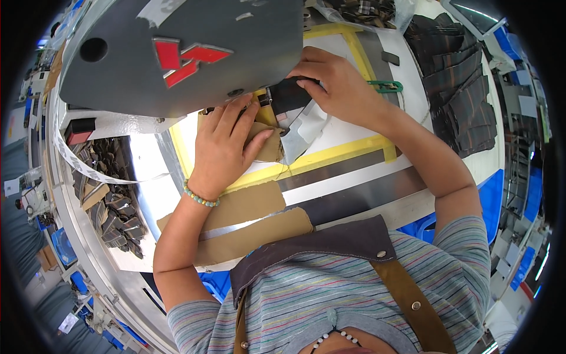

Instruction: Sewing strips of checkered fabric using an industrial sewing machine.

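A large dark grey sewing machine head [259, 47] covers the upper left and hides part of the work under it. My left hand [221, 147] lies at its lower edge, fingers spread flat, with the thumb on a small tan fabric piece [268, 144]. To the right of the machine, my right hand [339, 88] pinches a dark fabric piece [292, 94] between thumb and fingers. Between the hands sit the metal parts of the presser area [265, 97] and a pale grey, shiny flap [306, 130]. The needle itself cannot be seen.
Two tan fabric panels [247, 203] lie at the table's front edge. Dark plaid pieces [463, 88] are stacked at right, and small cut pieces [112, 200] heap at left. Yellow tape [336, 154] frames the work surface. Green-handled thread snips [386, 87] lie by my right wrist.
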Tool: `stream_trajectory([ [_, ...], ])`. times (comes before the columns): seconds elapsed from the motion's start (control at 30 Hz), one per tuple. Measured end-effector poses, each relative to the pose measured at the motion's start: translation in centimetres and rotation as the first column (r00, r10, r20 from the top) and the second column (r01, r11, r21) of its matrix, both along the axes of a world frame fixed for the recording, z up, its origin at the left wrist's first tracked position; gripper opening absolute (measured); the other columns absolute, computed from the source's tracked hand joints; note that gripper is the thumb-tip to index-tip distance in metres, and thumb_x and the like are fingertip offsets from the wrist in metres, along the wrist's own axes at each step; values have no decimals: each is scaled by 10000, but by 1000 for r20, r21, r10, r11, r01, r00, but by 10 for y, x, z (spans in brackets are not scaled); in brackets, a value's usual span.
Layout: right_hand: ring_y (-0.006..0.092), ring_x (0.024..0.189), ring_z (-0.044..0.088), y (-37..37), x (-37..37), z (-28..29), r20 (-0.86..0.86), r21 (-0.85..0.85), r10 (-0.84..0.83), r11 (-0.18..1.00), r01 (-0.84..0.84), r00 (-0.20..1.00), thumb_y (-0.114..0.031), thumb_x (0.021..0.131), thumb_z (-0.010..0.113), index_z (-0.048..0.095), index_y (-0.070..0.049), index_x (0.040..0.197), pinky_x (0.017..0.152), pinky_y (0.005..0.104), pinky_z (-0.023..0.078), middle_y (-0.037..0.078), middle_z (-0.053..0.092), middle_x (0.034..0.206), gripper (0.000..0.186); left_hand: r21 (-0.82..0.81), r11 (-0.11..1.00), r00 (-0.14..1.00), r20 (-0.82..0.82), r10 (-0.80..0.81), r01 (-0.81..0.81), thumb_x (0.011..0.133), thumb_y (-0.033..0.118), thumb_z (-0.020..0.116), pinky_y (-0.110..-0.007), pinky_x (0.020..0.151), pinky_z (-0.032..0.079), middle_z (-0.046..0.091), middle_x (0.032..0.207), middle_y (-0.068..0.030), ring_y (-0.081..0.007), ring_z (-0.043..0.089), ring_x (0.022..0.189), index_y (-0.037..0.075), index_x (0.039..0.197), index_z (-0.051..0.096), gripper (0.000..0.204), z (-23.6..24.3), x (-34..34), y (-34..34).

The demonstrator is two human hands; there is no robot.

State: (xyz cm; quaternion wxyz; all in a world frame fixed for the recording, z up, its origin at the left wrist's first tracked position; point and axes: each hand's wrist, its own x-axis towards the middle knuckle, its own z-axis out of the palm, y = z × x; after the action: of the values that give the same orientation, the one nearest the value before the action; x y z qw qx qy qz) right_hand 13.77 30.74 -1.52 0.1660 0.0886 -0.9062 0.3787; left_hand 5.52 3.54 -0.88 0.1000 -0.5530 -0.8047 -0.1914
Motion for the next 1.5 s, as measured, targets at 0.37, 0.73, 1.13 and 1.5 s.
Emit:
stream_trajectory([
  [0.37, 371, 914, 710, 6, -7, 3, -54, 55, 55, 997, -52, 997, 31, 939, 695, 779, -10, 1117, 826, 447, 571, 145, 693, 1046, 202, 10, 1000, 999, -37, 18, -17, 890, 258, 866, -439, 1025, 565, 692, 1409, -134, -348, 683, 1236, 21, 1327, 725, 517, 3, 4, 1],
  [0.73, 265, 1324, 628, -1, 15, 5, -103, 376, 287, 898, -229, 952, -92, 848, 718, 797, -107, 1213, 1276, 558, 390, 49, 710, 1349, 374, 223, 954, 915, 390, 101, -200, 1008, 163, 784, -376, 963, 539, 748, 1170, -126, -267, 683, 1050, 6, 1171, 775, 226, 6, 4, 9],
  [1.13, 240, 1354, 641, -2, 15, -5, -98, 472, 278, 858, -201, 956, -125, 845, 733, 803, -110, 1229, 1170, 440, 480, 52, 721, 1442, 391, 70, 940, 865, 420, 276, -334, 1040, 201, 738, -404, 681, 455, 611, 735, -114, -269, 554, 687, -1, 887, 671, 262, -1, 2, 41],
  [1.5, 249, 1362, 625, 0, 17, 1, -69, 467, 307, 851, -242, 949, -150, 873, 733, 780, -128, 1240, 1160, 442, 477, 52, 717, 1427, 371, 75, 931, 767, 592, 247, -358, 1026, 149, 745, -385, 826, 507, 699, 876, -111, -289, 626, 835, 3, 1059, 755, 150, 4, 4, 26],
])
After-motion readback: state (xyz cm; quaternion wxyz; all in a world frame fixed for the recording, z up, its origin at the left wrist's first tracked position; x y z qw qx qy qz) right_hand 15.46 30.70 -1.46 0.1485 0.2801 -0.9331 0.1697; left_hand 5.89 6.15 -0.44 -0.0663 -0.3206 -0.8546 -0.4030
